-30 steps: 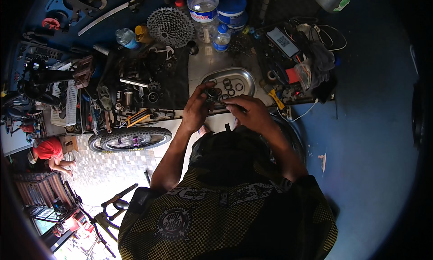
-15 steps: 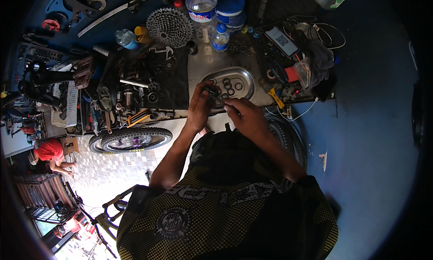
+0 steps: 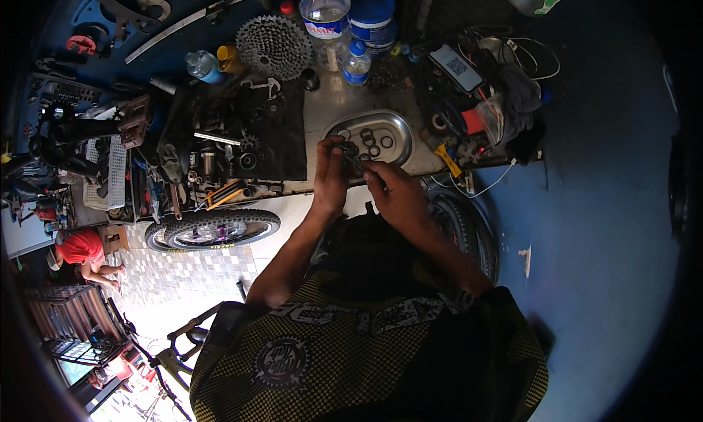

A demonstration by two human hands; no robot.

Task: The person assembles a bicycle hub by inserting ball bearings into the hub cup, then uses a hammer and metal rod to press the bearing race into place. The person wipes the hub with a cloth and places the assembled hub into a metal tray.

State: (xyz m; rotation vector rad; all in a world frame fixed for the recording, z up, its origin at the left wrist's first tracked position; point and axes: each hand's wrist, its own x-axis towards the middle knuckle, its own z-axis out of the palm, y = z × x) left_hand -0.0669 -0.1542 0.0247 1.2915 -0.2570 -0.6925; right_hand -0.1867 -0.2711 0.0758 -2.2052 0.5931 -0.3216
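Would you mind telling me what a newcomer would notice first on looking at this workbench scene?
First, the person's left hand and right hand meeting at the bench's near edge, pinching a small dark metal part over the oval shiny metal tray of rings. Next, the large silver toothed sprocket cluster at the back beside the clear plastic water bottle, and the knobby black bicycle tyre below the bench on the left.

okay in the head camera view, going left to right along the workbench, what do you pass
Small blue-capped bottle → toothed cassette sprocket → left hand → small dark part held by both hands → oval metal tray → orange-red thing.
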